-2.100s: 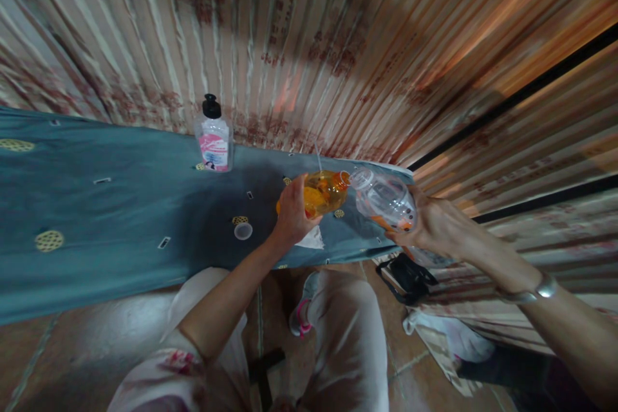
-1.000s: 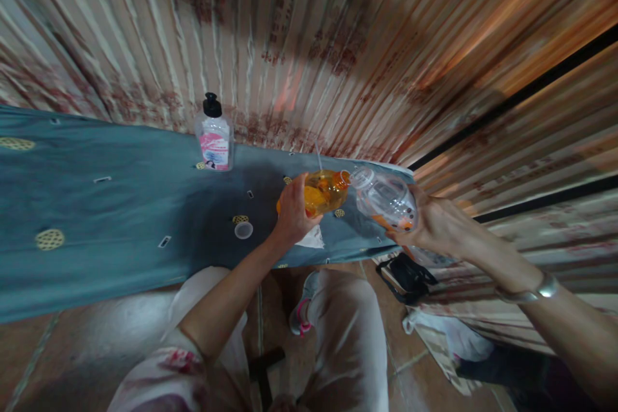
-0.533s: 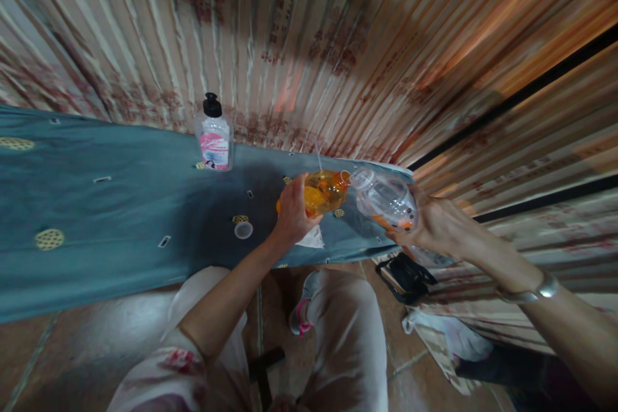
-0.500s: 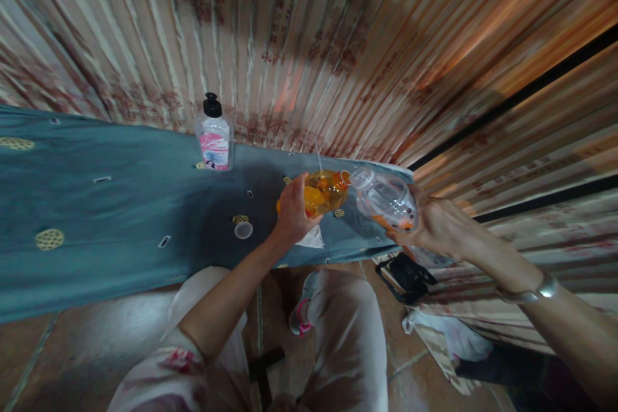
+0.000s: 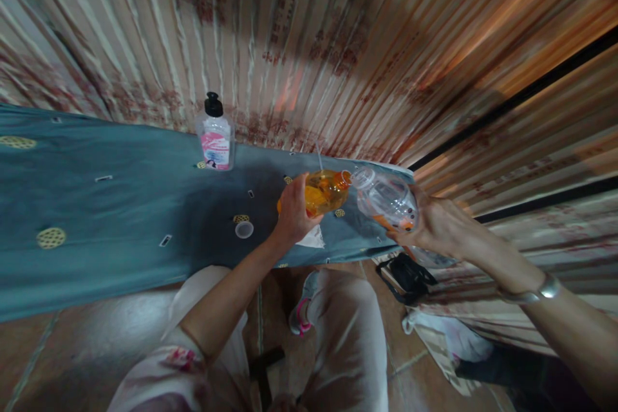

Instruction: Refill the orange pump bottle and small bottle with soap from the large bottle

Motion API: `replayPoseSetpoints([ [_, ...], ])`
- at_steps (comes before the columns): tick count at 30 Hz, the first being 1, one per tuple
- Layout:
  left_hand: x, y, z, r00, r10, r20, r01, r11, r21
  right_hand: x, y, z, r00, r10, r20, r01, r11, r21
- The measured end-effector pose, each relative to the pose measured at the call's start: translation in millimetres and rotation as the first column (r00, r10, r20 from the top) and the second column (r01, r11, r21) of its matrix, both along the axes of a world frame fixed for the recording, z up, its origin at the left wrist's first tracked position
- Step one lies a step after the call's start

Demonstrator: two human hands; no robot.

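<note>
My left hand (image 5: 293,211) is wrapped round a clear bottle of orange-yellow liquid (image 5: 328,190), tipped on its side with its mouth to the right. From the right, my right hand (image 5: 431,222) grips a clear plastic bottle (image 5: 387,198), also tilted, its neck pointing left. The two mouths meet or nearly meet; I cannot tell if they touch. Some orange shows along the lower side of the clear bottle. A small whitish round cap or cup (image 5: 244,229) lies on the cloth left of my left hand. White tissue (image 5: 313,238) sits below the orange bottle.
A pump-top bottle with a pink label (image 5: 215,145) stands at the back of the teal cloth-covered table (image 5: 120,206). Behind it hangs a pleated curtain (image 5: 270,32). A black bag (image 5: 405,275) rests on the right, beyond the table's front edge.
Almost nothing differs. Both hands hold the two bottles mouth to mouth in the same place; the view has shifted very slightly.
</note>
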State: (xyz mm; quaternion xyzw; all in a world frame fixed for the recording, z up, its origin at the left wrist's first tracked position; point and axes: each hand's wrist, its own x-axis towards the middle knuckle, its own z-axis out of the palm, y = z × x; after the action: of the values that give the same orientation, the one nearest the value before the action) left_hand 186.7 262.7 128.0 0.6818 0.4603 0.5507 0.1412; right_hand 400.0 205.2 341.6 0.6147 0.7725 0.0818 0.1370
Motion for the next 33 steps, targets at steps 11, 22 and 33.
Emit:
replayPoseSetpoints([
  [11,-0.3,0.3,-0.3,1.000,-0.006,-0.010,0.006,1.000,-0.003,-2.5,-0.8,1.5,1.000,-0.016,0.027,0.016,1.000,0.004],
  [22,-1.5,-0.9,1.8,1.000,-0.023,0.004,0.023,0.999,-0.022,-0.4,0.0,0.5,1.000,0.004,0.027,-0.004,1.000,0.015],
  [33,-1.0,-0.6,2.0,1.000,-0.019,-0.010,0.019,1.000,-0.014,-0.4,-1.0,2.2,1.000,-0.010,0.015,0.010,1.000,-0.002],
])
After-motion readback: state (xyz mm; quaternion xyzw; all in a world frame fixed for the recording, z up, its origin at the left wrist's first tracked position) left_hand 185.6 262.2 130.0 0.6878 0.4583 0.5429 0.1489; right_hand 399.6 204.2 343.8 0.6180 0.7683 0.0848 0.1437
